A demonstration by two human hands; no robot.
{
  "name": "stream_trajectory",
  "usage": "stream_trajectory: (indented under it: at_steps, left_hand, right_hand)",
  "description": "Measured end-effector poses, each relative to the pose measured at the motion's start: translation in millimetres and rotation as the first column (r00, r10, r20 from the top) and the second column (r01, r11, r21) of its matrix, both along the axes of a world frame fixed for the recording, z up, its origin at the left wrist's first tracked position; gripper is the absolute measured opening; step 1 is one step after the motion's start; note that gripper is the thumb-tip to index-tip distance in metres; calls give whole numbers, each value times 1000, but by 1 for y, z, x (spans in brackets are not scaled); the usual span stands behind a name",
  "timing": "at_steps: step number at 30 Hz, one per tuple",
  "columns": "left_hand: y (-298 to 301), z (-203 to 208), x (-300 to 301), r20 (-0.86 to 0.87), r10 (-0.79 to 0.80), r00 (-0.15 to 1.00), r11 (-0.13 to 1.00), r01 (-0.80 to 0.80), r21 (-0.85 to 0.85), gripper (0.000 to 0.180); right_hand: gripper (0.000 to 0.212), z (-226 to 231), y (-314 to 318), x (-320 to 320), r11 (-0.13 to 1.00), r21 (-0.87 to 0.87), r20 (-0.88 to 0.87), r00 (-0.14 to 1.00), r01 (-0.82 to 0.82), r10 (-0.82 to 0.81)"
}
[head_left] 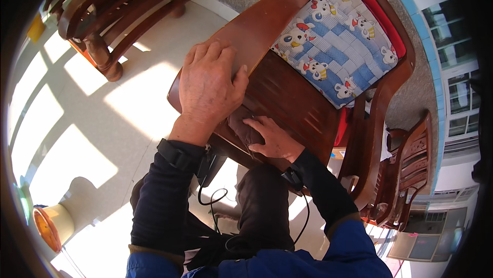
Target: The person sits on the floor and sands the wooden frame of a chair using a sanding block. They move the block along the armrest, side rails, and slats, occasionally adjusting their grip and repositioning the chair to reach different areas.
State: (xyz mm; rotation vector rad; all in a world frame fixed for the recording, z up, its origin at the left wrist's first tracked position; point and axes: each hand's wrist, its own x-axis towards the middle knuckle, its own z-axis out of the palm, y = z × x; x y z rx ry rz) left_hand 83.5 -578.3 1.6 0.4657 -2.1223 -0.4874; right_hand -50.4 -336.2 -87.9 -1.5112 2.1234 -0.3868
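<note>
My left hand (212,85) lies over the front of a wide wooden armrest (262,18), fingers bent over its top and thumb at the inner edge. Below and to the right, my right hand (275,138) pinches a dark brown cloth (245,130) on the front of the chair's seat (292,101). Part of the cloth is hidden beneath my fingers, and its left end passes close under my left wrist. The chair is reddish-brown polished wood. Farther back on it leans a blue patchwork cushion (334,36) printed with cartoon animals, with red edging behind it.
Another wooden seat (123,26) stands at the upper left, and a wooden chair (411,170) at the far right. A yellowish pot (54,224) sits on the sunlit tiled floor (77,155). Black cables (211,201) hang from my wrist straps near my knees.
</note>
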Motion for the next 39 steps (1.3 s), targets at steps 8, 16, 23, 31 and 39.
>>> stream_trajectory:
  at_steps: [8, 16, 23, 31, 39]
  left_hand:
    - [0, 0, 1, -8, -9, 1000, 1000, 8, -8, 29]
    - [1, 2, -1, 3, -2, 1000, 1000, 2, -17, 27]
    - [1, 4, 1, 22, -9, 1000, 1000, 9, -20, 27]
    - [2, 4, 2, 30, -16, 999, 1000, 17, -12, 25]
    - [0, 4, 2, 32, -37, 999, 999, 38, -38, 28]
  right_hand:
    - [78, -4, -8, 13, 990, -125, -132, 990, -59, 42]
    - [75, -27, -65, 12, 972, -208, -212, 975, -108, 63]
    - [70, -24, -46, 18, 985, -170, -171, 985, -7, -23]
    - [80, 0, 10, 4, 996, 78, -109, 994, 35, -26]
    - [79, 54, 32, 15, 999, -48, -164, 986, 5, -13]
